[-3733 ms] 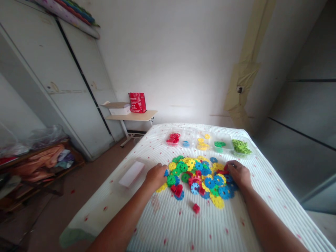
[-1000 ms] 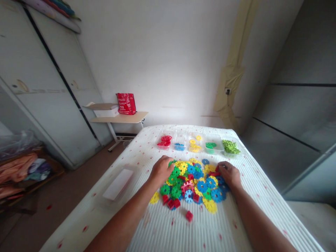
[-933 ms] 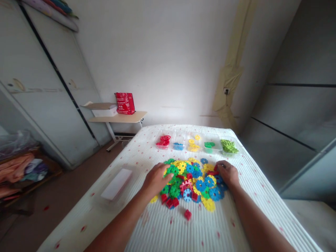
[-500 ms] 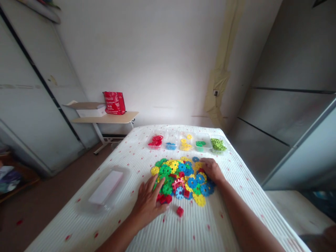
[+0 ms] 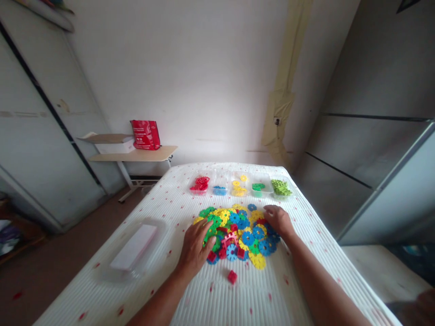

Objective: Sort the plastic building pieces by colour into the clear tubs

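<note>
A heap of plastic snowflake discs point(image 5: 243, 226) in blue, yellow and green lies mid-table, mixed with red blocks and a pink notched piece point(image 5: 230, 238). My left hand point(image 5: 194, 246) rests against the heap's left edge, thumb and fingers apart around green discs, gripping none. At the far right edge, my right hand point(image 5: 281, 222) touches the heap with loosely bent fingers; nothing shows in it, though its underside is hidden. One red block point(image 5: 232, 276) lies alone in front of the heap.
Behind the heap stand clear tubs with red pieces point(image 5: 200, 184), blue discs point(image 5: 219, 190), yellow discs point(image 5: 239, 191), green discs point(image 5: 258, 186) and light-green pieces point(image 5: 281, 188). On the left is a clear container point(image 5: 163, 226) with a pale slab. A side table point(image 5: 149, 155) holds a red bag point(image 5: 146, 135).
My left hand has slid forward and its fingers lie closer against the green discs. Red blocks near its thumb now sit differently. My right hand stays nearly in place, slightly lifted.
</note>
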A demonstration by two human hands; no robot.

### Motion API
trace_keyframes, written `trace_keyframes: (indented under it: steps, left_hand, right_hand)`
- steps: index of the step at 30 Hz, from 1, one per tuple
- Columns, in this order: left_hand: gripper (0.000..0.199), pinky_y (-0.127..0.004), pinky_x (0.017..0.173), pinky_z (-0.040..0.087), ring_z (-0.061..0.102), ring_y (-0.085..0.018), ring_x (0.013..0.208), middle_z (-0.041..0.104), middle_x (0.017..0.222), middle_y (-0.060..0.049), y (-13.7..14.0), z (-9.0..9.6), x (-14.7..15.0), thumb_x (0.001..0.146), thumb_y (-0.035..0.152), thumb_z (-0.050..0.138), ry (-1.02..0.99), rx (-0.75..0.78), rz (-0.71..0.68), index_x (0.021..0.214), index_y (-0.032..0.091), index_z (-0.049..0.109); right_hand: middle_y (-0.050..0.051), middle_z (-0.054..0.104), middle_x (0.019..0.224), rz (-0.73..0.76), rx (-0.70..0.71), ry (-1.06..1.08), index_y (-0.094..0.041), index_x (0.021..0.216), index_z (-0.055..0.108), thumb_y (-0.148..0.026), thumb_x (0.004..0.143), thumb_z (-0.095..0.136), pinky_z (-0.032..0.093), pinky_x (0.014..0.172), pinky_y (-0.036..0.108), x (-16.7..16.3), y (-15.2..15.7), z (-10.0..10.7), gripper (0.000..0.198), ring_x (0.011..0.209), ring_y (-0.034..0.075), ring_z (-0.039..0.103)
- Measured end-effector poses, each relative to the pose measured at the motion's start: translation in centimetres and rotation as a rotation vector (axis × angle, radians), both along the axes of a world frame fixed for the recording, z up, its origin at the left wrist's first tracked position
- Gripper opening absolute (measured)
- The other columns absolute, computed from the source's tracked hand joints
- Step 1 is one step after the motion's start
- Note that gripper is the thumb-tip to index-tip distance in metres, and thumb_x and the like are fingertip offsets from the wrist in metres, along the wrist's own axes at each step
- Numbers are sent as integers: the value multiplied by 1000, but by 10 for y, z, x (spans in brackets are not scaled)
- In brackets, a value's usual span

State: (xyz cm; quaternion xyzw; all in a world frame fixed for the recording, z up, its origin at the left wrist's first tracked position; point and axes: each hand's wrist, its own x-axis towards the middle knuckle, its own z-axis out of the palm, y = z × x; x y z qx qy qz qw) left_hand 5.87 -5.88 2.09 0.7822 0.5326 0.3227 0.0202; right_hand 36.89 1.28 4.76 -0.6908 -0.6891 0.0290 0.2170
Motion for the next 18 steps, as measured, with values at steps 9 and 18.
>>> trace_keyframes:
  steps: [9, 18]
  left_hand:
    - [36, -36, 101, 37, 48, -19, 116, 57, 120, -7, -2, -1, -2, 88, 36, 35, -140, 35, 102, 116, 21, 53]
    - [35, -36, 99, 39, 50, -19, 113, 58, 118, -7, -3, 2, -2, 88, 36, 35, -172, 28, 101, 113, 21, 54]
  right_hand:
    - [8, 60, 104, 43, -166, -157, -23, 99, 64, -42, 69, 56, 39, 77, 36, -35, 10, 11, 37, 100, 26, 52]
    - [7, 64, 104, 61, -267, -279, -24, 103, 63, -36, 70, 53, 40, 78, 35, -38, 16, 24, 36, 96, 24, 57]
